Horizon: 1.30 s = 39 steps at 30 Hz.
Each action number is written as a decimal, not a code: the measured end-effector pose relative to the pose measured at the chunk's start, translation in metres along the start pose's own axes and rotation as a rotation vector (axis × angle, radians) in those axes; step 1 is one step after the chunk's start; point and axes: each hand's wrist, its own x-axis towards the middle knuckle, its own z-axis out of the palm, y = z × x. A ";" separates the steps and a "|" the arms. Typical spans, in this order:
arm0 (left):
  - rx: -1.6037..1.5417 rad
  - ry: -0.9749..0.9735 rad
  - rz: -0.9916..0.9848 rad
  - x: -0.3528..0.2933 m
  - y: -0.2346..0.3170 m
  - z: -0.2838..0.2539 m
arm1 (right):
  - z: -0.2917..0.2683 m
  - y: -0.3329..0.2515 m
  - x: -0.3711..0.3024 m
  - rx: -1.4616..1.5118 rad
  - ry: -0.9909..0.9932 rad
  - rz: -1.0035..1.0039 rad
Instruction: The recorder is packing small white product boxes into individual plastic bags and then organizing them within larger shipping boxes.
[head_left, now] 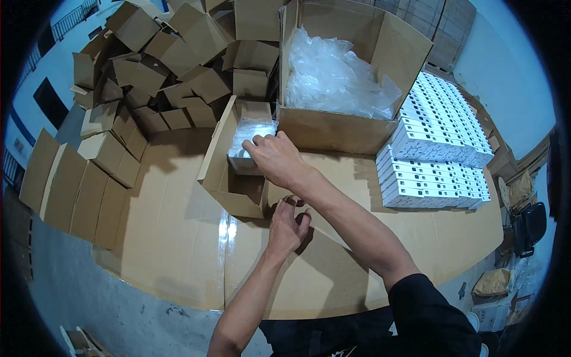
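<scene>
A small open brown carton (239,203) stands on the cardboard-covered table. In its far part sits a white box wrapped in clear plastic (241,156). My right hand (276,156) reaches over the carton's right side, its fingers closed down on the wrapped box near its top. My left hand (286,227) is just off the carton's near right corner. Its fingers are loosely bent, with a gap to the thumb and nothing visible between them. Whether its fingertips touch the carton, I cannot tell.
A large carton (333,128) full of clear plastic bags (339,77) stands behind. Stacked slim white boxes (437,143) are on the right. Many empty brown cartons (172,71) pile up at the far left, and a row of them (83,190) lines the table's (172,238) left edge.
</scene>
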 end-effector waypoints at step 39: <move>0.577 -0.146 0.273 0.035 -0.011 0.020 | -0.045 0.013 -0.156 0.408 0.284 0.248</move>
